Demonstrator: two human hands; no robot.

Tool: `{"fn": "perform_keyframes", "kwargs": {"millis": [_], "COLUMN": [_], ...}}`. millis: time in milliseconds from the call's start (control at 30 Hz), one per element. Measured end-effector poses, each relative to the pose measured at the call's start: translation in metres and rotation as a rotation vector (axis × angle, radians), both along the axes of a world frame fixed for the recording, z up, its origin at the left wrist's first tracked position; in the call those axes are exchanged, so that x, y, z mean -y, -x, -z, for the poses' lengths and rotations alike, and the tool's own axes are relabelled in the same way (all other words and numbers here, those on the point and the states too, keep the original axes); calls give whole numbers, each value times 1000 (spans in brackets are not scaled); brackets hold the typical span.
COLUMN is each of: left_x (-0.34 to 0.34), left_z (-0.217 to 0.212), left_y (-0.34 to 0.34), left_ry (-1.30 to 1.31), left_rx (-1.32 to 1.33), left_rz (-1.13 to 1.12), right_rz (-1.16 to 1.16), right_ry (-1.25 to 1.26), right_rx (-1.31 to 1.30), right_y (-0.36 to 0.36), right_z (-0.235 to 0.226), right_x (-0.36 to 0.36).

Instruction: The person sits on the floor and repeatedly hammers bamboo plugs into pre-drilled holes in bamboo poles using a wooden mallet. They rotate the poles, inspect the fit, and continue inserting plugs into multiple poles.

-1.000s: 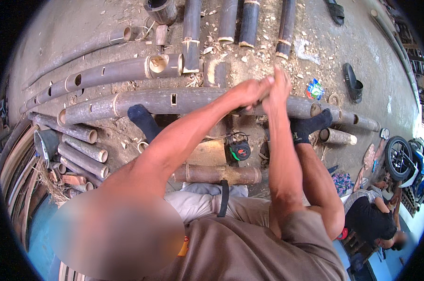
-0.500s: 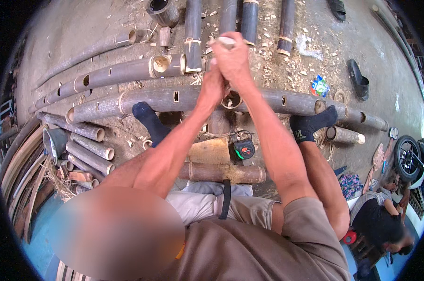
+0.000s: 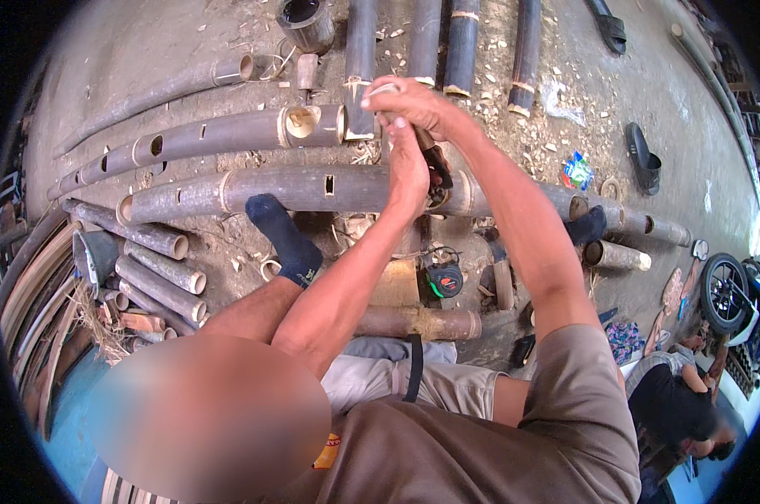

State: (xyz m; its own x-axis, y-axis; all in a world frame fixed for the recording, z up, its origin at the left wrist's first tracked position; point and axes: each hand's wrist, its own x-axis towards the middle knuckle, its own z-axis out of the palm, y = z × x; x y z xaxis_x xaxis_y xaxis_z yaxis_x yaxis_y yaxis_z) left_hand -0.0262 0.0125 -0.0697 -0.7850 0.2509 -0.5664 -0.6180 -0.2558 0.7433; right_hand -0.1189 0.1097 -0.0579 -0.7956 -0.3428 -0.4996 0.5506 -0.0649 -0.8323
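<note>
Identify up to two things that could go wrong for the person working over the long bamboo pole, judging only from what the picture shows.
1. Both hands are raised together, the right hand and left hand sharing a grip on a dark-handled tool above the long bamboo pole. A glancing blow might reach the socked left foot resting beside the pole.

2. The pole is round and seems steadied only by the feet, so it could roll. Loose wood chips could add to slipping.
</note>
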Motion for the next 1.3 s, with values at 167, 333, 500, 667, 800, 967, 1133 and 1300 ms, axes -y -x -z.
{"fn": "perform_keyframes", "kwargs": {"millis": [167,333,500,667,800,967,1133,1300], "left_x": [-6,-24,-31,-30,-3,22,18,-1], "left_z": [3,5,23,-13,20,-28,23,-1], "left_y": [15,23,13,47,45,1,-78,-5], "left_ry": [129,274,236,307,325,604,169,28], "left_rx": [-55,-148,-566,-259,-198,-143,-51,173], "left_rz": [363,929,1276,1241,754,433,-572,-151], "right_rz": [433,913,1382,1494,999,402,-415,-80], "right_ry": [-4,80,219,156,177,177,-101,-428], "right_rx": [16,-35,-143,-106,21,-20,-476,-174], "right_y": [-27,-91,-174,-121,-55,-27,-43,3], "right_z": [17,21,17,25,32,17,16,12], "right_x": [-33,-69,-47,-49,-33,7,91,28]}}
